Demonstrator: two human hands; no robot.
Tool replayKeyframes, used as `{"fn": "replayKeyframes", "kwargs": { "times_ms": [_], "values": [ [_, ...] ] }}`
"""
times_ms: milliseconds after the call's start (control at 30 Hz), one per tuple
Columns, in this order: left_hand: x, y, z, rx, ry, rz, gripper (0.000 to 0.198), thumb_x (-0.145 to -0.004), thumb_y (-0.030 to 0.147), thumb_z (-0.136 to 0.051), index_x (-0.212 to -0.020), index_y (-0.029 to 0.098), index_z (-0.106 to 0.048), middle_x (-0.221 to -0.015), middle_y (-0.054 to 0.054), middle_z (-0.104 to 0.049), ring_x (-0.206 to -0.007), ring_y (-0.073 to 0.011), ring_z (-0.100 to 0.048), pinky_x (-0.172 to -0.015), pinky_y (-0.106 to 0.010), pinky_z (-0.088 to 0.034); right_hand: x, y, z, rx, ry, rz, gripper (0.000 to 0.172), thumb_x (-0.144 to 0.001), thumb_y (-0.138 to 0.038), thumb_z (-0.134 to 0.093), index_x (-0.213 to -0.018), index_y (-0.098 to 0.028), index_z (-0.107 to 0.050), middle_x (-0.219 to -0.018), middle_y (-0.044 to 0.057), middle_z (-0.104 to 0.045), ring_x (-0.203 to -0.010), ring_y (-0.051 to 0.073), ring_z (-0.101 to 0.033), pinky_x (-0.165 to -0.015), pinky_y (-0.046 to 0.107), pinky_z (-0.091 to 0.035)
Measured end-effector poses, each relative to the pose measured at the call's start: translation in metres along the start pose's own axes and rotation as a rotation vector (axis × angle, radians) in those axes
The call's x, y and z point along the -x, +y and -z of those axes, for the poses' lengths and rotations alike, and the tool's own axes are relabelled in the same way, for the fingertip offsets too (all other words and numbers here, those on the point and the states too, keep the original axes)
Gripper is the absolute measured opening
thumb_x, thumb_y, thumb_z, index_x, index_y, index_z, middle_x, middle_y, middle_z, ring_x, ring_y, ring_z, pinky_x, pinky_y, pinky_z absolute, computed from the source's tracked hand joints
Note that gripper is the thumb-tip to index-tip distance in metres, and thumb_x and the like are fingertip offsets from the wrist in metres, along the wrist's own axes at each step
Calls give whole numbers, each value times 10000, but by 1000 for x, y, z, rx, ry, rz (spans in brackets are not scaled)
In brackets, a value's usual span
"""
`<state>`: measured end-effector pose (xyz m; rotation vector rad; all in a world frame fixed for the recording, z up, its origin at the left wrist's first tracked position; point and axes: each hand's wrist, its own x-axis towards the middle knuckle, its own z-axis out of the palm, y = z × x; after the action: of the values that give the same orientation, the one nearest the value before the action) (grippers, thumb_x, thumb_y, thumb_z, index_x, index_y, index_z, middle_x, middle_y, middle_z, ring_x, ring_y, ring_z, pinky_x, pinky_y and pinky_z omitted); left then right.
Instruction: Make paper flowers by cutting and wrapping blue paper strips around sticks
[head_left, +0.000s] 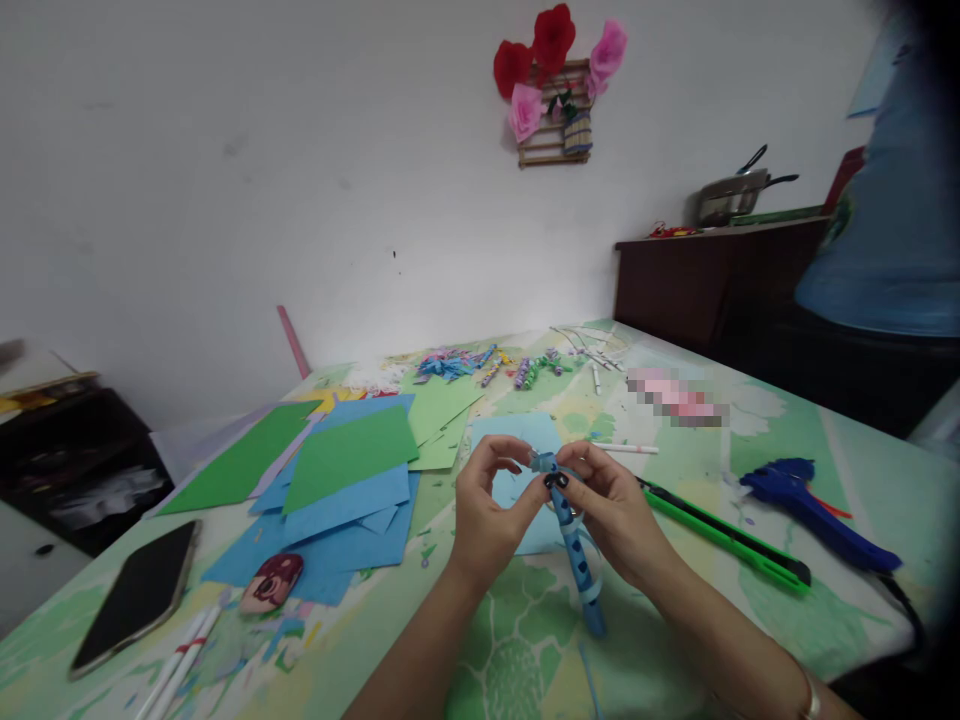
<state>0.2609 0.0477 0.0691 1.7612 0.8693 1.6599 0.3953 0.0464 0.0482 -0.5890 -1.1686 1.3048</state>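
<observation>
Where left hand (487,505) and right hand (611,500) meet: both pinch the tube (576,560) near its top, above the table (517,650).
Strip (592,591): seemingly being fixed round it.
Pinch: next move likely calls for light, steady pressure.

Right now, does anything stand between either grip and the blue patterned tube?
Nothing visible: the left grip and right grip both touch the blue tube near its upper end. The green cutter lies out to the right, not between.
</observation>
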Motion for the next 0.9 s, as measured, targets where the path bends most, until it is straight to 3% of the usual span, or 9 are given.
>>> {"fn": "replayKeyframes", "kwargs": {
  "times_ms": [300,600,767,900],
  "values": [
    [-1,-1,-1,-4,24,49,110,-726,156,-581,-823,163,-531,-782,-20,-544,-740,-122,-537,-687,-247,-447,-1,1,0,16,-28,-4,177,-743,-260,-629,-869,-206,-517,-810,4,-617,-693,121,-570,-674,260,-423],
    [0,-4,-2,30,29,84,113,-715,176,-597,-810,156,-540,-778,-25,-557,-732,-121,-542,-694,-238,-455,-2,3,0,22,-46,17,185,-737,-241,-634,-866,-209,-505,-810,6,-625,-686,126,-567,-659,264,-422],
    [-1,-3,-1,57,49,98,158,-732,218,-598,-866,161,-536,-816,-37,-569,-765,-135,-559,-697,-245,-455,-4,4,3,14,62,-50,253,-738,-293,-627,-951,-229,-509,-781,6,-645,-655,127,-551,-611,249,-400],
    [-5,-6,3,9,173,127,135,-780,282,-551,-811,153,-531,-751,-29,-574,-718,-126,-555,-668,-234,-437,-13,-2,5,-103,137,-150,348,-705,-305,-646,-1007,-224,-494,-801,27,-666,-624,128,-546,-566,248,-397]
  ]
}}
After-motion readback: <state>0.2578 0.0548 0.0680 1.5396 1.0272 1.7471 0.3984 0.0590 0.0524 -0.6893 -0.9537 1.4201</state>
